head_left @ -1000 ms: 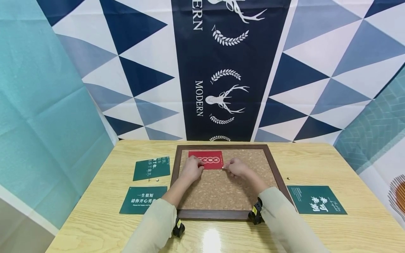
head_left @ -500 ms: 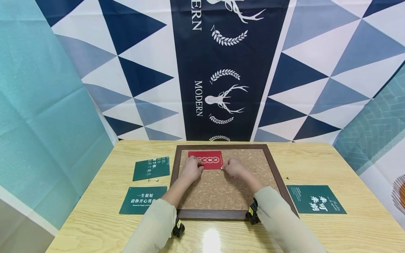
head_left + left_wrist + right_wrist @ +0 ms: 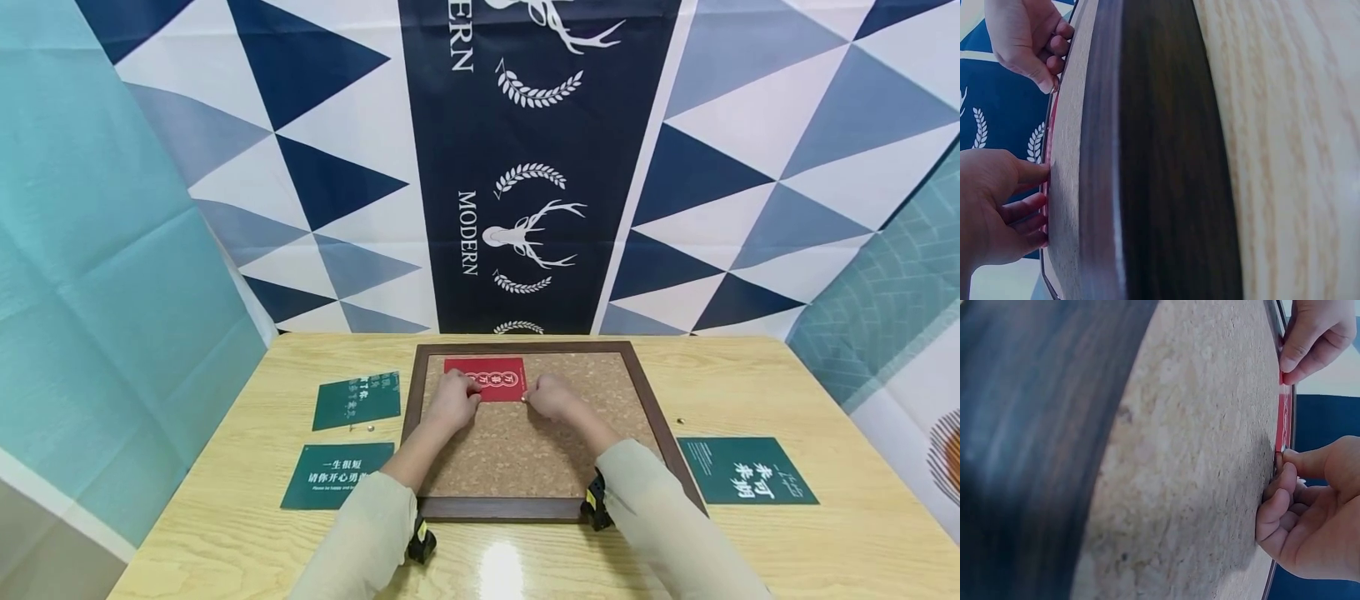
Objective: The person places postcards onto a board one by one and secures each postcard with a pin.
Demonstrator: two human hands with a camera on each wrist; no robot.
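A red card (image 3: pixel 497 368) with pale ring patterns lies near the top left of a cork board (image 3: pixel 525 450) with a dark wooden frame. My left hand (image 3: pixel 453 402) rests on the card's left part, its fingertips pressing the lower edge; in the left wrist view its fingers (image 3: pixel 1025 209) are spread and fairly straight. At the card's lower right corner, my right hand (image 3: pixel 553 397) pinches a small metallic thumbtack (image 3: pixel 523 399) between thumb and index finger. From the right wrist view, that hand's other fingers (image 3: pixel 1279 509) are curled against the cork.
Left of the board lie two green cards, an upper one (image 3: pixel 357 402) and a lower one (image 3: pixel 337 475), with a small metallic tack (image 3: pixel 371 428) between them. Another green card (image 3: pixel 747 471) lies to the right, below a second tack (image 3: pixel 680 421). A patterned cloth (image 3: pixel 345 167) hangs behind the table.
My right hand has shifted slightly left and turned in over the card's lower right corner with the thumbtack. The left hand has stayed on the card.
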